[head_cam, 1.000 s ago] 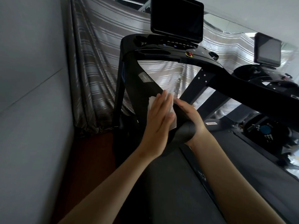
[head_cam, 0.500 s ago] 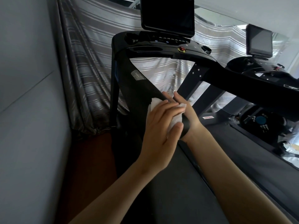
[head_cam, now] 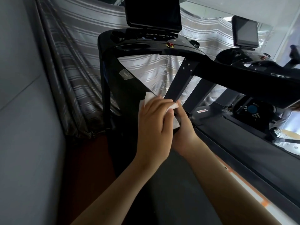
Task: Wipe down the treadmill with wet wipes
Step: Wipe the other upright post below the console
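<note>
The fingers (head_cam: 162, 108) of the left hand (head_cam: 154, 125) lie close together, curled over a white wipe (head_cam: 148, 99) and pressing it round the end of the rail (head_cam: 129, 88). The wipe sits right under them, its edges showing above the knuckles and past the fingertips. Just beyond, the right hand (head_cam: 185, 135) grips the rail's end from the far side, most of its fingers hidden. I'd guess it steadies the wipe so it wraps the whole bar. Up from the fingers the rail climbs to the treadmill's console (head_cam: 146, 44). The belt (head_cam: 178, 184) runs below the wrists, and a curtain (head_cam: 78, 62) hangs behind.
</note>
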